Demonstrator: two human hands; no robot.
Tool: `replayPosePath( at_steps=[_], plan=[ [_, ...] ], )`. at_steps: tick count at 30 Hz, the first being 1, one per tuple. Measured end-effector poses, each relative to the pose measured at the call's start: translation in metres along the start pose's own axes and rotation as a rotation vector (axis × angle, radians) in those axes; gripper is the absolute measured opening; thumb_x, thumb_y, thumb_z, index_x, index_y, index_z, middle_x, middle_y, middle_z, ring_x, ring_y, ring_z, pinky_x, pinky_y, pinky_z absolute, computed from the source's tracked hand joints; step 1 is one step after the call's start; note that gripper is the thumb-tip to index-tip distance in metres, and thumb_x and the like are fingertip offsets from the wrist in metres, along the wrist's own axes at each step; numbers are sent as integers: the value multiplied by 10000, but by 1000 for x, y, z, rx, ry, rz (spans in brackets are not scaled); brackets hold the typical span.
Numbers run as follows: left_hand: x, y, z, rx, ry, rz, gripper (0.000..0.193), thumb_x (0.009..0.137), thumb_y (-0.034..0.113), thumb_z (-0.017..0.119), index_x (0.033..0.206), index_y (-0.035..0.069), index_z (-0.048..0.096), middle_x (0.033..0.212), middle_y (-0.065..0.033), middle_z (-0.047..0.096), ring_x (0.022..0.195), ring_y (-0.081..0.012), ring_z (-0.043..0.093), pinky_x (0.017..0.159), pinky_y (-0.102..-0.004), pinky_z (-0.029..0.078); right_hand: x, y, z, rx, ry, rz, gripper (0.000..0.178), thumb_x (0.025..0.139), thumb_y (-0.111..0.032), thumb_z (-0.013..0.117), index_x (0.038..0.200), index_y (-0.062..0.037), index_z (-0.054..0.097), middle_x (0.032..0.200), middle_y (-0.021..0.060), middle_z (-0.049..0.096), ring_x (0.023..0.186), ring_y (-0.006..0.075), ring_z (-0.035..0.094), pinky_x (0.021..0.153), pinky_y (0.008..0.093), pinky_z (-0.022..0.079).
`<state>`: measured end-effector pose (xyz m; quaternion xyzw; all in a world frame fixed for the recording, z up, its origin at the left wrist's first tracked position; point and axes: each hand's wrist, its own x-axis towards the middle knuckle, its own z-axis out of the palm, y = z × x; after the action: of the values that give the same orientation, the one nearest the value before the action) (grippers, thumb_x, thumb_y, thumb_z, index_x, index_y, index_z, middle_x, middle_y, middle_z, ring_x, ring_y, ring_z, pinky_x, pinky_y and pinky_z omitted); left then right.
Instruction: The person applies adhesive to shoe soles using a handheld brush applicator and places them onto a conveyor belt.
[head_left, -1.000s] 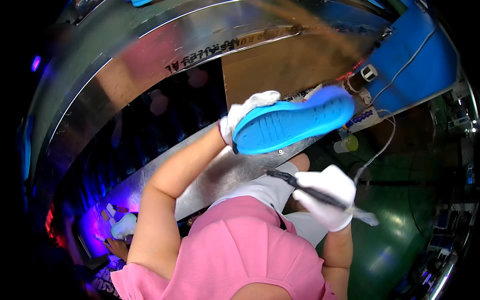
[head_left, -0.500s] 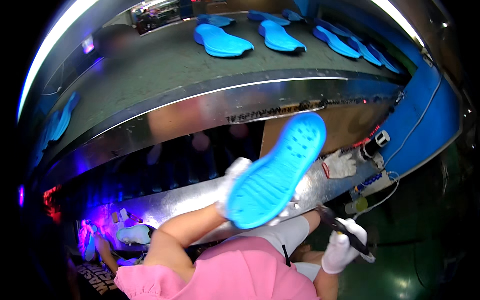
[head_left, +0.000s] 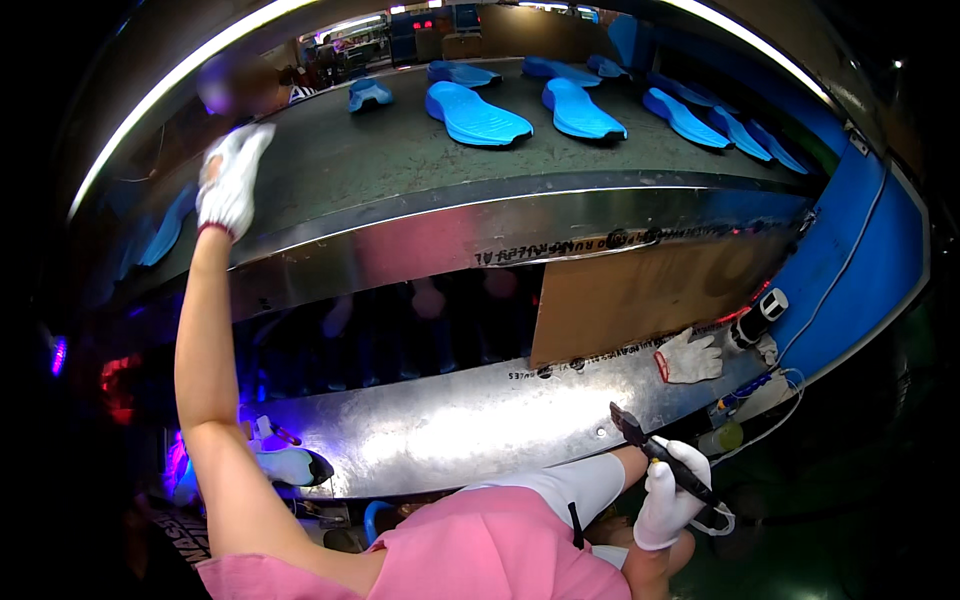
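Note:
My left hand (head_left: 232, 180), in a white knitted glove, is stretched out over the far left part of the dark belt surface (head_left: 330, 165). Its fingers extend up and away, and no sole shows in it. The nearest blue sole (head_left: 168, 230) stands at the left beside my wrist. My right hand (head_left: 672, 492), also gloved, is closed round a black-handled brush (head_left: 632, 428) at the lower right. The brush tip points up and left above the metal ledge, and a pale cord loops below its handle.
Several blue shoe soles (head_left: 478, 115) lie on the belt. Below are a metal ledge (head_left: 420, 430), a brown cardboard sheet (head_left: 640, 300) and a loose white glove (head_left: 690, 358). A white-and-black shoe (head_left: 290, 465) lies lower left. Another person (head_left: 300, 92) is partly seen beyond the belt.
My left hand has let go of the blue sole and swung up and left over the belt. A small-looking sole now shows farther left on the belt. My right hand keeps the brush.

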<state>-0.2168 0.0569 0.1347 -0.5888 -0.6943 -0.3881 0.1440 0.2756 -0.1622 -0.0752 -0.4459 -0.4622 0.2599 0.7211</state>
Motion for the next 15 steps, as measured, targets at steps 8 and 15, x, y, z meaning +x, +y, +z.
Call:
replayPosePath(
  at_steps=[8,15],
  plan=[
    [2,-194,-39,737,-196,-518,508,958,387,358,1193,14,611,1270,-228,556,1197,-377,526,1019,-440,402,-1,16,10,-108,-106,-68,276,781,-73,711,999,47,592,905,156,665,778,189,617,699,270,498],
    [-27,-125,-14,877,311,-556,432,938,394,409,1288,184,550,1290,-170,552,1208,-407,507,1018,-559,376,-11,17,13,-122,-89,74,272,799,-56,689,1018,51,567,932,162,652,826,197,627,762,284,501]
  ],
)
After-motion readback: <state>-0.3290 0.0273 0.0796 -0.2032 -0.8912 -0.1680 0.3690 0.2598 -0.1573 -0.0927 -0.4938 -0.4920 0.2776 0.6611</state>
